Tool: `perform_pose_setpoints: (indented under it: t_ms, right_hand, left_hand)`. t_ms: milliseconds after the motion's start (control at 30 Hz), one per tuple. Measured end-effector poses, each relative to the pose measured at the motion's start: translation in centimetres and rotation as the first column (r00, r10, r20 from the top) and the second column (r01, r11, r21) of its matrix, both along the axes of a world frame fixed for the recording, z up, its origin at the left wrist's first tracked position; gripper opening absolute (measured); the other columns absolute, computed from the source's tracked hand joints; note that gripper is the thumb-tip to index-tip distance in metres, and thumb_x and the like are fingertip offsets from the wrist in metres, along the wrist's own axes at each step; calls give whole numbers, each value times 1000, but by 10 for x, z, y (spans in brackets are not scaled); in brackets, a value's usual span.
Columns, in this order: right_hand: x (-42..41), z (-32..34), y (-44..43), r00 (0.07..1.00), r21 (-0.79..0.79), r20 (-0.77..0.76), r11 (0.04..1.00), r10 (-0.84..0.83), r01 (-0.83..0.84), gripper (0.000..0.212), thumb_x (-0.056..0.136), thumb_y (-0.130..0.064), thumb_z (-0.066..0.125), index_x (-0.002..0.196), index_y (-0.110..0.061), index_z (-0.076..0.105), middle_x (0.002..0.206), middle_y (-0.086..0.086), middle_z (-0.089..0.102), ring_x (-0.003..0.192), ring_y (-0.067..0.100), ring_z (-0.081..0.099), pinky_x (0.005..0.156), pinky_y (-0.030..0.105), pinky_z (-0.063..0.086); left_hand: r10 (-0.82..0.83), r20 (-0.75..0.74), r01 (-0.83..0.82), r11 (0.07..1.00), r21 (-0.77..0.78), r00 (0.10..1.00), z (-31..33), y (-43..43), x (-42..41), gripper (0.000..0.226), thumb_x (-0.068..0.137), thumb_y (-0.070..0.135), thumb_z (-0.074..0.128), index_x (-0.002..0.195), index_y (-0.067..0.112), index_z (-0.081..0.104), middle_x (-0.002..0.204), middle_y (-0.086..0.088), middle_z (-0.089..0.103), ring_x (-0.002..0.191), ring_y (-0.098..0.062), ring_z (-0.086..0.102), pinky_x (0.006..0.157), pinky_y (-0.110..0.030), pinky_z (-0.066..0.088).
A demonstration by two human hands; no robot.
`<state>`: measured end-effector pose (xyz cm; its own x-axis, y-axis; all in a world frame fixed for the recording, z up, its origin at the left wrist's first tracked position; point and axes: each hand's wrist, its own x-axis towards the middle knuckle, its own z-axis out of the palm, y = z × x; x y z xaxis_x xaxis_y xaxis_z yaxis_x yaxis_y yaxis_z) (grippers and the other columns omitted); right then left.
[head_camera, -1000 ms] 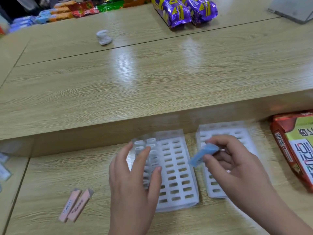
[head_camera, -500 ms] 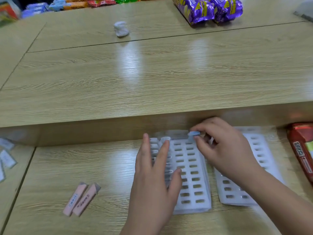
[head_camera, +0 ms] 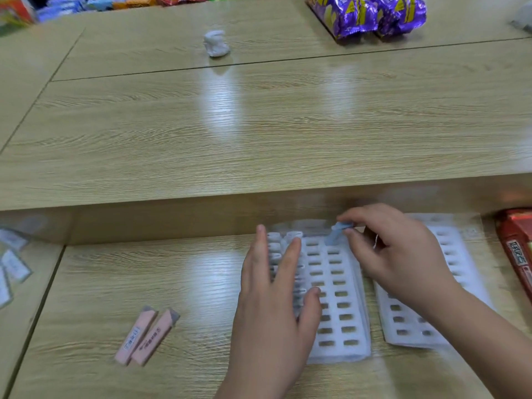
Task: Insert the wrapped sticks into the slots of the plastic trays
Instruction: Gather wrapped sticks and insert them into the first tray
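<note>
- The blue wrapped stick (head_camera: 336,234) stands tilted over the far right corner of the white slotted tray (head_camera: 339,298). Its lower end is at the top slot of the rightmost column, and blur hides whether it has entered.
- The right hand (head_camera: 403,254) pinches the stick's upper end between thumb and forefinger, with the other fingers curled beneath.
- The left hand (head_camera: 273,306) lies flat with straight, spread fingers on the tray's left columns and holds nothing. It covers most of the pale stick ends seated there.
- A second tray (head_camera: 449,249) lies just right of the first, largely hidden under the right hand and wrist.
- Both trays sit at the far edge of the desk (head_camera: 144,269), against a raised step.
- Two pink wrapped sticks (head_camera: 148,331) lie side by side nearer the desk's left, well apart from the trays.
- A red packet (head_camera: 515,254) is cut off at the right edge, its print unreadable.
- Blurred paper slips (head_camera: 11,260) lie at the left edge.
- On the upper worktop are a white crumpled lump (head_camera: 216,44) and purple packets (head_camera: 365,12), the latter cut off.
</note>
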<state>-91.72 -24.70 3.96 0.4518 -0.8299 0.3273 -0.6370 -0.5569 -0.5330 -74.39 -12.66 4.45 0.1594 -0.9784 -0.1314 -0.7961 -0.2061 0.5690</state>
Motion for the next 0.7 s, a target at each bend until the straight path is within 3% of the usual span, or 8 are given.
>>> perform_pose_setpoints:
  t_ms: [167, 300, 700]
  right_hand:
    - [-1, 1, -2, 996, -85, -86, 996, -3, -5, 20, 87, -24, 63, 105, -25, 72, 98, -13, 67, 64, -1, 45, 51, 19, 38]
    - [-3, 3, -4, 987, -191, -163, 980, 16, -47, 21, 90, -23, 60, 105, -21, 75, 97, -8, 70, 68, 15, 66, 47, 23, 42]
    - [7, -1, 1, 960, -234, -279, 972, -34, -34, 14, 84, -12, 75, 96, -18, 77, 91, -2, 67, 64, 22, 63, 45, 21, 36]
  left_hand:
    - [-1, -6, 1, 1000, 11, 1000, 1, 0, 1, 66, 96, 59, 39, 148, 59, 0, 148, 30, -42, 145, 3, -18, 116, -28, 24]
    - [-4, -15, 4, 1000, 18, 1000, 2, 0, 3, 65, 96, 59, 40, 149, 60, 2, 148, 31, -41, 143, 6, -20, 115, -28, 26]
    - [3, -28, -2, 1000, 26, 1000, 1, 1, 3, 66, 96, 56, 41, 150, 57, 2, 148, 29, -42, 147, -1, -19, 119, -35, 28]
